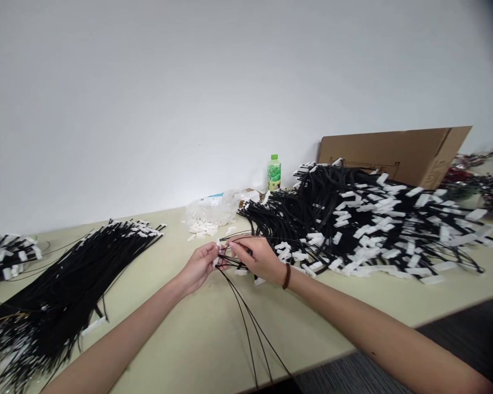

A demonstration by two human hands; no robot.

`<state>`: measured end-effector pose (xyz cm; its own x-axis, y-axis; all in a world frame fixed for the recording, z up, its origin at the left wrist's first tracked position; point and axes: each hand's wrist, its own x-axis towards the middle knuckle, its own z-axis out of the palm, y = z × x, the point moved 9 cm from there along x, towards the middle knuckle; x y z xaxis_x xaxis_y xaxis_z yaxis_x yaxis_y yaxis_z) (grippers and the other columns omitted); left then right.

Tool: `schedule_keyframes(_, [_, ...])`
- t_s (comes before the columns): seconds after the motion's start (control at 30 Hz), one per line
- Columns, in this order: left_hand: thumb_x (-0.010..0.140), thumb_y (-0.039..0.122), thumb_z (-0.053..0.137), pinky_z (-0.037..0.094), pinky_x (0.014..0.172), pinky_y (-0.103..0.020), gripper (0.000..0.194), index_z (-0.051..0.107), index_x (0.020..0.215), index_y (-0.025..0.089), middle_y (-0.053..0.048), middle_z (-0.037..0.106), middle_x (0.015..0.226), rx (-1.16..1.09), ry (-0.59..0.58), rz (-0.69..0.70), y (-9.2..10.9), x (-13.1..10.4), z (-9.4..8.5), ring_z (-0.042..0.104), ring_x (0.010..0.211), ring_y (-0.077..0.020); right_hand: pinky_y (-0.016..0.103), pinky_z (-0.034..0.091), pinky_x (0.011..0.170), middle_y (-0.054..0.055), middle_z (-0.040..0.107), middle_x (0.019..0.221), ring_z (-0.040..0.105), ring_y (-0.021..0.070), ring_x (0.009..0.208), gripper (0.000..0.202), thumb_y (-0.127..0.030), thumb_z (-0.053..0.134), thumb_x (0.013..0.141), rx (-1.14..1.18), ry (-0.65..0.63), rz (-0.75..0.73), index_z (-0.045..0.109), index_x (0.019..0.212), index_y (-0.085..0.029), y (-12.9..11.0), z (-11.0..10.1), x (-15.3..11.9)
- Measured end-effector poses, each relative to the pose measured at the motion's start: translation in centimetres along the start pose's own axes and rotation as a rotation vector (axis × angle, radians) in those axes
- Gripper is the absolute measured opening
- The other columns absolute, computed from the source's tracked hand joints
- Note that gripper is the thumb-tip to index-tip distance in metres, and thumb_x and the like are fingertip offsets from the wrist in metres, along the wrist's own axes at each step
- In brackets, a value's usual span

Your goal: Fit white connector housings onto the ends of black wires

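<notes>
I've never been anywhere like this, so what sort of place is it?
Probably a cable assembly workbench: big bundles of black wires with white ends, loose white connector-like pieces by a plastic bag, and an open-looking cardboard box behind.

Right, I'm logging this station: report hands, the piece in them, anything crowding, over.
Left hand pinching small white connector. Right hand on black wires. Big cable pile close beyond right hand.

Brown cardboard box, matt (plastic bag glossy).
</notes>
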<state>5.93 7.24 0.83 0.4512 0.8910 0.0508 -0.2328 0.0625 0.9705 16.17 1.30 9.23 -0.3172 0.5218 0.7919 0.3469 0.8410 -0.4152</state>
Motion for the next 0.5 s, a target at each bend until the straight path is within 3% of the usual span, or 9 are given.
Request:
schedule_keyframes(0.23, [0.067,0.034,0.068,0.045,0.059,-0.026,0.027,0.06,0.081,0.012,-0.003,0.059,0.074,-0.007,0.037,-0.017,-0.12,-0.01,-0.23,0.054,0.061,-0.0125,0.02,0.041,0.059,0.001,0.057,0.063,0.052,0.0102,0.055,0.032,-0.025,0.036,0.091,-0.023,0.02,0.027,0.053,0.065,-0.016,0.25,-0.51,0.09])
schedule_keyframes(0.5, [0.068,0.034,0.068,0.046,0.06,-0.026,0.027,0.061,0.081,0.011,-0.003,0.059,0.073,-0.007,0.022,-0.003,-0.01,-0.01,-0.16,0.054,0.06,-0.0116,0.02,0.04,0.06,0.001,0.057,0.061,0.052,0.0105,0.056,0.034,-0.028,0.034,0.091,-0.015,0.024,0.042,0.053,0.065,-0.016,0.28,-0.62,0.15])
